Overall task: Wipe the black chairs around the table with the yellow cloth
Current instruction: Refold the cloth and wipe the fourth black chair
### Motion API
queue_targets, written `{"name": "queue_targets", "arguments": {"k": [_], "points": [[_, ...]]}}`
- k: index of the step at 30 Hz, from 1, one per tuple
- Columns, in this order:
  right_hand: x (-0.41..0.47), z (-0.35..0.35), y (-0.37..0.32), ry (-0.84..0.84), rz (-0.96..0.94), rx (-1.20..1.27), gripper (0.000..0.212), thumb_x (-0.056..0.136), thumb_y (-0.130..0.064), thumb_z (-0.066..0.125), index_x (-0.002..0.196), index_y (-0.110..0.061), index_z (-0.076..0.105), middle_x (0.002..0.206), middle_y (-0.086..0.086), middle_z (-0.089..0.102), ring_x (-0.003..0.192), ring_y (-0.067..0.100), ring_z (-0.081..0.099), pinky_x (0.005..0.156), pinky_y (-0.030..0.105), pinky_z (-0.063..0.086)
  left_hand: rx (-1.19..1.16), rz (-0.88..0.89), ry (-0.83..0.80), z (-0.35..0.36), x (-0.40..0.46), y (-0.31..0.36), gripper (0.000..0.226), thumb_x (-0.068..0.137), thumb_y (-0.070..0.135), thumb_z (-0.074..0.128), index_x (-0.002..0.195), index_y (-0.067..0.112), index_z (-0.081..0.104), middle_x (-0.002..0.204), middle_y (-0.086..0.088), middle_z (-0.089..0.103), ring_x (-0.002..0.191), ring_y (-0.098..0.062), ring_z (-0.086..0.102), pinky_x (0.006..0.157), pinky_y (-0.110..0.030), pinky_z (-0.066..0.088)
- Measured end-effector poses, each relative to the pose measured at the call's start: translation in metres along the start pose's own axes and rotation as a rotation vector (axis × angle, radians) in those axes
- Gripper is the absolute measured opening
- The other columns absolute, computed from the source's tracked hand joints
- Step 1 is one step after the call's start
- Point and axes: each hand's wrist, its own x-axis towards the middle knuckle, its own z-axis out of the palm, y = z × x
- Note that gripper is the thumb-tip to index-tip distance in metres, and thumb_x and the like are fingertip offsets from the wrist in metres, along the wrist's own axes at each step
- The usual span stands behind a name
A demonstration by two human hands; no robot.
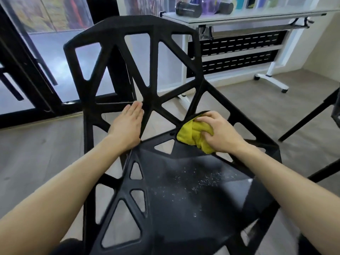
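A black chair (154,57) with triangular cut-outs fills the middle of the head view, its backrest facing me and its seat below. Pale specks lie scattered over the seat. My left hand (127,124) rests flat, fingers straight, on the lower backrest struts at the seat's left rear. My right hand (219,133) grips a bunched yellow cloth (191,137) and presses it on the seat's right rear corner, where seat and backrest meet.
A white table on castors (244,17) stands behind the chair with dark jars on top. Black glass door frames (27,74) are at the left. Another black chair's legs (311,115) reach in from the right. The floor is grey wood.
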Motion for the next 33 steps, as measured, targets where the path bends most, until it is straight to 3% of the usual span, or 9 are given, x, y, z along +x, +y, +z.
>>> {"name": "queue_targets", "arguments": {"k": [3, 8, 10, 14, 17, 20, 23, 28, 33], "points": [[-0.001, 0.004, 0.0, 0.094, 0.059, 0.1, 0.048, 0.093, -0.017, 0.072, 0.141, -0.024, 0.066, 0.146, -0.003, 0.05, 0.134, 0.019, 0.052, 0.112, 0.027, 0.039, -0.239, 0.029, 0.037, -0.009, 0.018, -0.012, 0.093, 0.098, 0.031, 0.059, 0.172, 0.006, 0.009, 0.181, -0.017, -0.001, 0.168, -0.03, -0.005, 0.137, -0.043, 0.0], [0.004, 0.015, -0.022, 0.229, 0.054, 0.298, 0.055, 0.09, -0.012, 0.077, 0.142, -0.025, 0.063, 0.142, -0.006, 0.052, 0.132, 0.012, 0.053, 0.117, 0.03, 0.04, -1.457, 0.048, -0.147, -0.046, 0.005, 0.024, 0.115, 0.071, 0.071, 0.088, 0.166, 0.029, 0.038, 0.155, 0.009, 0.06, 0.139, -0.005, 0.058, 0.123, -0.034, 0.041], [0.003, 0.02, -0.033, 0.283, 0.024, 0.392, 0.072, 0.086, -0.01, 0.082, 0.15, -0.023, 0.052, 0.142, -0.005, 0.052, 0.133, 0.011, 0.052, 0.119, 0.033, 0.041, -1.612, 0.042, -0.186, -0.046, -0.002, 0.043, 0.095, 0.076, 0.05, 0.097, 0.155, 0.022, 0.053, 0.135, 0.003, 0.074, 0.122, -0.006, 0.07, 0.115, -0.039, 0.052], [-0.004, 0.029, -0.049, 0.293, -0.057, 0.414, 0.099, 0.08, -0.019, 0.09, 0.16, -0.021, 0.032, 0.145, -0.002, 0.042, 0.139, 0.011, 0.045, 0.119, 0.023, 0.037, -1.777, -0.003, -0.153, -0.041, -0.003, 0.056, 0.032, 0.096, 0.015, 0.081, 0.127, 0.013, 0.073, 0.118, -0.003, 0.082, 0.114, -0.021, 0.077, 0.107, -0.044, 0.059], [-0.008, 0.028, -0.052, 0.286, 0.067, 0.602, 0.071, 0.086, -0.029, 0.08, 0.149, -0.024, 0.047, 0.139, -0.005, 0.05, 0.122, 0.011, 0.061, 0.106, 0.033, 0.055, -1.936, -0.043, -0.125, -0.045, -0.003, 0.055, 0.018, 0.104, 0.009, 0.064, 0.121, 0.013, 0.072, 0.106, 0.0, 0.083, 0.103, -0.023, 0.078, 0.093, -0.04, 0.062], [-0.003, 0.032, -0.051, 0.348, 0.339, 0.874, 0.048, 0.09, -0.021, 0.075, 0.134, -0.025, 0.056, 0.13, -0.007, 0.061, 0.106, 0.013, 0.069, 0.098, 0.053, 0.06, -2.091, -0.137, -0.105, -0.055, -0.003, 0.053, 0.026, 0.106, 0.014, 0.057, 0.131, 0.016, 0.065, 0.116, -0.003, 0.078, 0.103, -0.024, 0.076, 0.086, -0.041, 0.065], [0.006, 0.033, -0.049, 0.252, 0.525, 1.096, 0.078, 0.083, -0.03, 0.087, 0.147, -0.024, 0.042, 0.135, 0.006, 0.06, 0.112, 0.027, 0.073, 0.096, 0.049, 0.063, -2.222, -0.221, -0.075, -0.058, -0.003, 0.052, 0.029, 0.105, 0.014, 0.056, 0.133, 0.016, 0.064, 0.13, -0.009, 0.073, 0.111, -0.028, 0.076, 0.087, -0.046, 0.066], [-0.005, 0.018, -0.056, -0.455, 0.608, 1.388, 0.072, 0.091, -0.053, 0.069, 0.143, -0.006, 0.056, 0.133, 0.019, 0.072, 0.127, 0.039, 0.068, 0.11, 0.062, 0.051, -2.362, -0.248, -0.049, -0.06, -0.009, 0.041, 0.03, 0.108, 0.013, 0.05, 0.133, 0.015, 0.066, 0.127, -0.009, 0.074, 0.108, -0.024, 0.076, 0.076, -0.036, 0.065], [0.0, 0.014, -0.069, -0.243, 0.637, 1.275, 0.046, 0.093, -0.025, 0.079, 0.131, -0.003, 0.066, 0.123, 0.022, 0.075, 0.11, 0.036, 0.075, 0.098, 0.056, 0.061, -2.049, -0.277, 0.035, -0.047, -0.001, 0.021, 0.037, 0.112, 0.023, 0.056, 0.148, 0.032, 0.055, 0.136, -0.001, 0.071, 0.124, -0.024, 0.07, 0.106, -0.048, 0.059]]}}
